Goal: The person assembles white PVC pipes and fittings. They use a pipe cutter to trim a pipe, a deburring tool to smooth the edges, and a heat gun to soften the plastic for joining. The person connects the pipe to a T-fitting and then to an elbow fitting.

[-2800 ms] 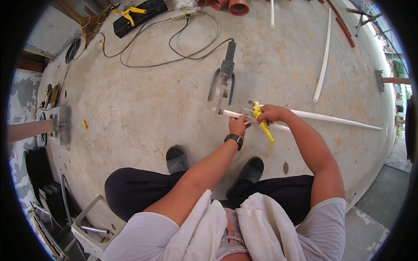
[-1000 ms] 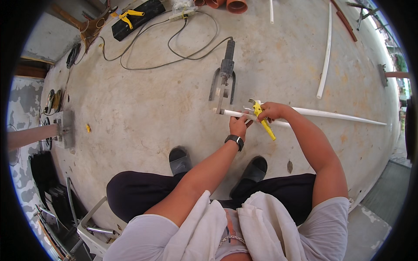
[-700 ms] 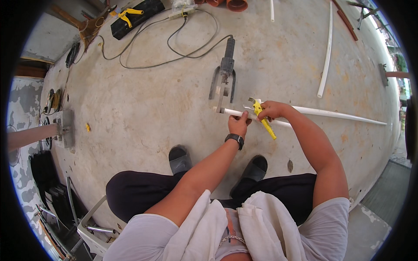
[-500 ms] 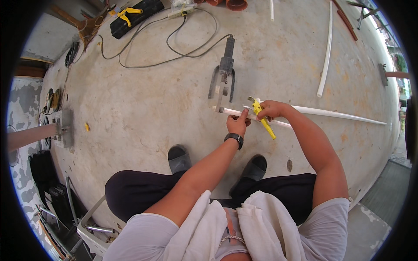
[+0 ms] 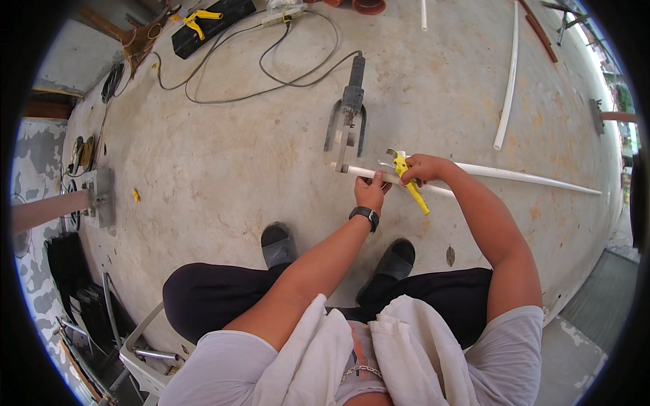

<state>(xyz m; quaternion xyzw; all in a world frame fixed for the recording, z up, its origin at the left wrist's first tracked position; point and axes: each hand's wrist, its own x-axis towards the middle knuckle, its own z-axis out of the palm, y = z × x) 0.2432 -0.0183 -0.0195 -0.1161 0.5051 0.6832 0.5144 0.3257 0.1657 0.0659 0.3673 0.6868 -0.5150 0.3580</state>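
Observation:
My left hand is closed round a white plastic pipe, with the thumb along its top. The pipe's left end meets the small die at the tip of a pipe welding iron; whether it sits inside the die is too small to tell. That iron has a black handle and rests on the floor in a forked stand. In my right hand is a yellow pipe cutter, its jaws parted and pointing away from me. The cutter crosses over the pipe and hides part of it.
A long white pipe extends right behind my right hand, and another lies farther off. The iron's dark cord loops toward a black case with a yellow tool on it. My sandalled feet flank my left forearm.

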